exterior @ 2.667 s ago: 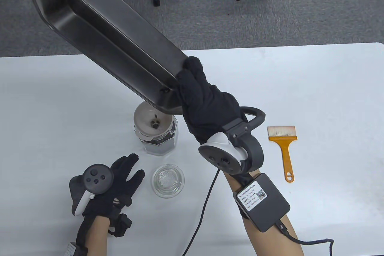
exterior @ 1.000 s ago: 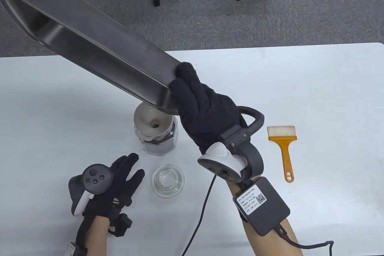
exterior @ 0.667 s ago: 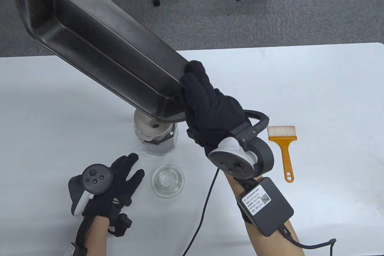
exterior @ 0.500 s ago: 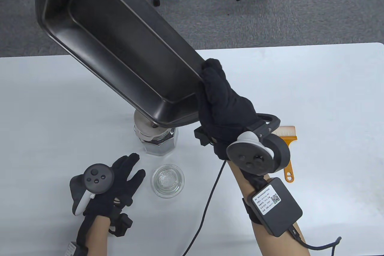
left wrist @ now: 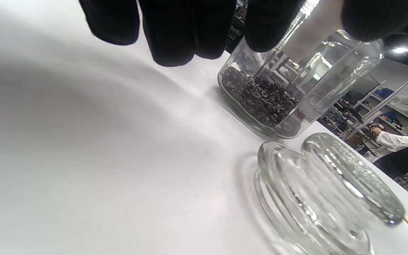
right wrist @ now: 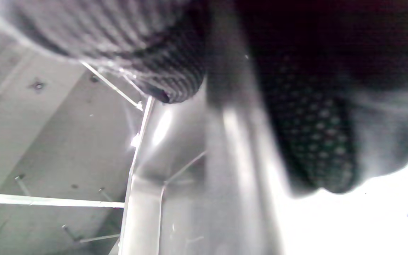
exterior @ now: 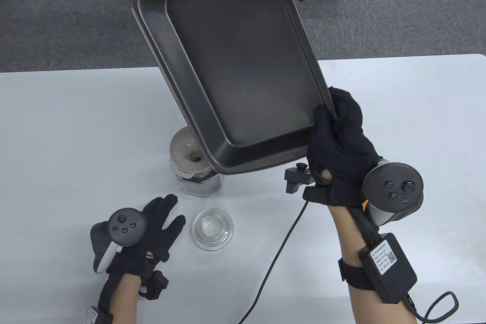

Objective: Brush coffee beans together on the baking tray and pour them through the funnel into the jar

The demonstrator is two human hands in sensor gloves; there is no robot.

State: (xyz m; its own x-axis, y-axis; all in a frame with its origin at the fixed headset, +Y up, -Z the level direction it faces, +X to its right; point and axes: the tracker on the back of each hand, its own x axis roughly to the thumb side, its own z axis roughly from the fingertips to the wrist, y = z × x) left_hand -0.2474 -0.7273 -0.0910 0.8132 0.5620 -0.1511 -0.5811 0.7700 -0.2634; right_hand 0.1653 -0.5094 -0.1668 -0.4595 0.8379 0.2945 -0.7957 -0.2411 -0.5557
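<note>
My right hand grips the near right corner of the dark metal baking tray, which hangs in the air with its bare inside facing the table camera. Its near left corner overlaps the white funnel seated in the glass jar. Coffee beans fill the jar's bottom in the left wrist view. In the right wrist view the tray rim is pinched between blurred gloved fingers. My left hand lies flat on the table, fingers spread, short of the jar.
The glass jar lid lies on the white table between my hands, close to my left fingertips. A black cable runs across the table from my right hand. An office chair base and a wheeled cart stand on the floor beyond.
My right hand swung the tray from steeply tipped over the funnel to the right and flatter, its empty inside now showing. The hand now covers the orange brush. The left hand stayed put.
</note>
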